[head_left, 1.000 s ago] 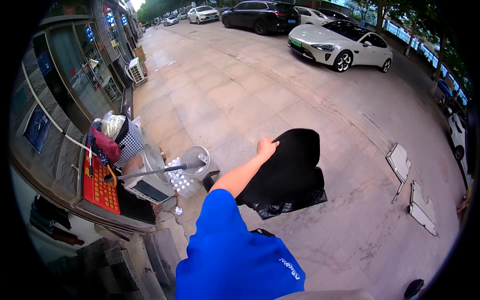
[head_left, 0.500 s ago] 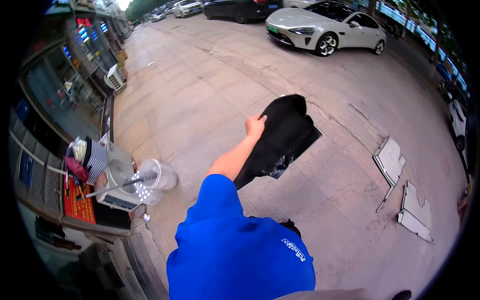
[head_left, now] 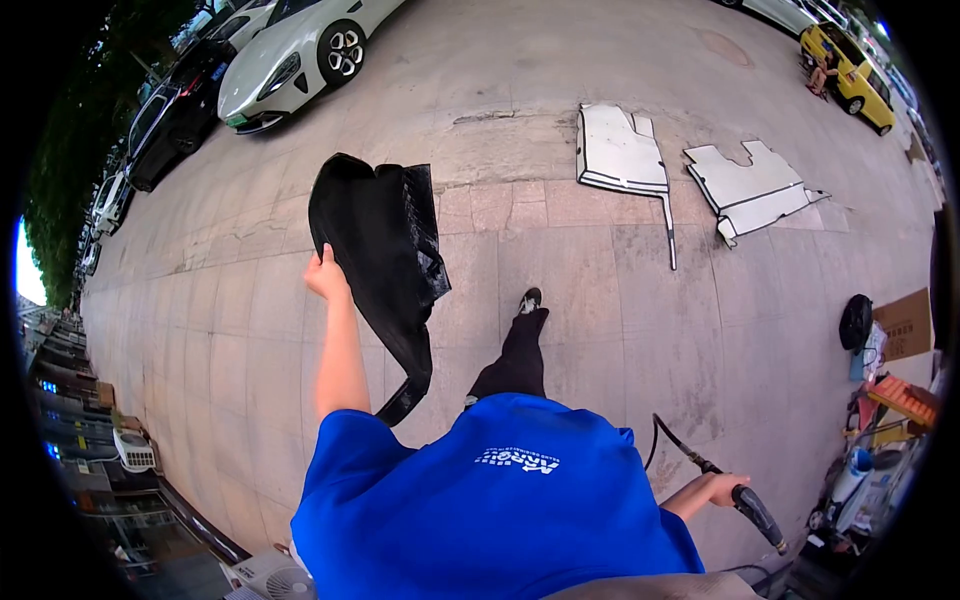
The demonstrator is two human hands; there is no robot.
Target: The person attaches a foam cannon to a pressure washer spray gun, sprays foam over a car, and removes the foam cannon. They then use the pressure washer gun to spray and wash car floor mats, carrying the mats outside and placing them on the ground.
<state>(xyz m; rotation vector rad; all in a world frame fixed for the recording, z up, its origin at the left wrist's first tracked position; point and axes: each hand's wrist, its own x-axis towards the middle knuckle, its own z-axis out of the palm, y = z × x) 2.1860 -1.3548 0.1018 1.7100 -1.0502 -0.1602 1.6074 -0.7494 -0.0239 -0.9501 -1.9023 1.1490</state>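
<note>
A black car floor mat (head_left: 375, 245) hangs out in front of me on the left, with a narrow strip trailing down toward my blue sleeve. My left hand (head_left: 328, 277) is closed on the mat's left edge, holding it off the ground. Low on the right, my right hand (head_left: 724, 488) is wrapped around a black hose nozzle (head_left: 762, 520), which points down and to the right. A dark hose (head_left: 684, 447) runs from behind that hand and loops back toward my body.
Two pale mats with dark edging, a left one (head_left: 620, 150) and a right one (head_left: 752, 192), lie on the paving ahead. A white car (head_left: 300, 60) stands at upper left, a yellow car (head_left: 855, 75) at upper right. Cardboard (head_left: 905, 325) and clutter line the right side.
My view has swung to the right, bringing the pale mats nearer the middle. The black mat remains in my left hand. My right hand and the nozzle have come into view.
</note>
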